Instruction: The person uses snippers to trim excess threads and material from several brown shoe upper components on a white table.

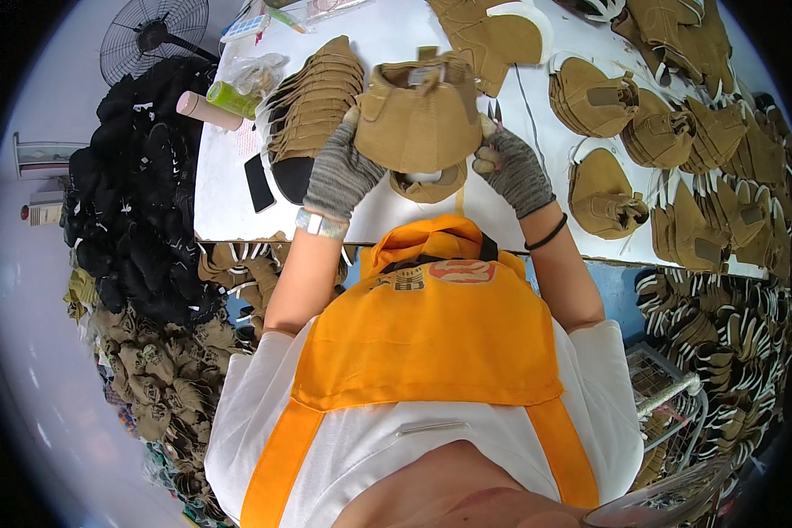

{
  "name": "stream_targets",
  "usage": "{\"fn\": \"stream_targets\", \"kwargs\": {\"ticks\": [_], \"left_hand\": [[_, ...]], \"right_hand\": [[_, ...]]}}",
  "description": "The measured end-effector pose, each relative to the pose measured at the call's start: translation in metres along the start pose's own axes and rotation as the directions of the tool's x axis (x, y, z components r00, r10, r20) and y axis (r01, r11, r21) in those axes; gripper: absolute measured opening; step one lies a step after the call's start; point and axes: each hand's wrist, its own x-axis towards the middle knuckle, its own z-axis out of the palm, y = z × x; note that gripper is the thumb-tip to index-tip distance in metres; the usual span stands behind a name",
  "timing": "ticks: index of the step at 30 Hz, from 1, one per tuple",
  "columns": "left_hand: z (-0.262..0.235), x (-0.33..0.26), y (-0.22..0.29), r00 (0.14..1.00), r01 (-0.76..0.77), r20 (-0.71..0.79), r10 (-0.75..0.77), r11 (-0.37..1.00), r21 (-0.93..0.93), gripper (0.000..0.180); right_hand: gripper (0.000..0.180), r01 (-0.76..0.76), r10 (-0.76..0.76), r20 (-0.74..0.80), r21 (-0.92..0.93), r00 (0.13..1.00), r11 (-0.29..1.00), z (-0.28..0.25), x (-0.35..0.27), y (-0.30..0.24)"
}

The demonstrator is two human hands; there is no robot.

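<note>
A tan suede-like shoe upper point(418, 123) is held up over the white table, with a pull loop at its top. My left hand point(341, 172), in a grey striped fingerless glove, grips its left side. My right hand point(515, 172), gloved alike, closes at its right side. Dark pointed tips of small snips point(495, 113) stick up from that hand; their handles are hidden. Below the upper shows another tan piece with an opening point(429, 187); whether it belongs to the same upper I cannot tell. Left of my left hand lies a row of stacked tan uppers point(317, 110).
On the white table point(223, 198) are a dark phone point(259, 183), a pink bottle point(209, 111) and a green roll point(231, 99). Several tan uppers point(592, 97) are piled at right. Black uppers point(141, 194) hang at left, near a fan point(153, 35).
</note>
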Motion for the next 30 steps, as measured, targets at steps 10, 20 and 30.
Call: {"fn": "stream_targets", "kwargs": {"ticks": [10,20,30], "left_hand": [[-0.103,0.014,-0.015,0.94,0.004,-0.336,0.053,0.986,0.167,0.027],[-0.159,0.054,-0.036,0.934,-0.012,-0.348,0.078,0.982,0.188,0.031],[-0.274,0.103,-0.015,0.907,0.126,-0.388,0.163,0.773,0.621,0.025]], "right_hand": [[0.026,-0.08,-0.02,-0.164,-0.581,0.986,0.81,-0.031,-0.006,0.026],[0.022,-0.117,0.005,-0.254,-0.425,0.967,0.897,-0.094,0.037,0.046],[0.032,-0.194,-0.02,-0.334,-0.593,0.942,0.781,-0.122,0.058,0.068]]}}
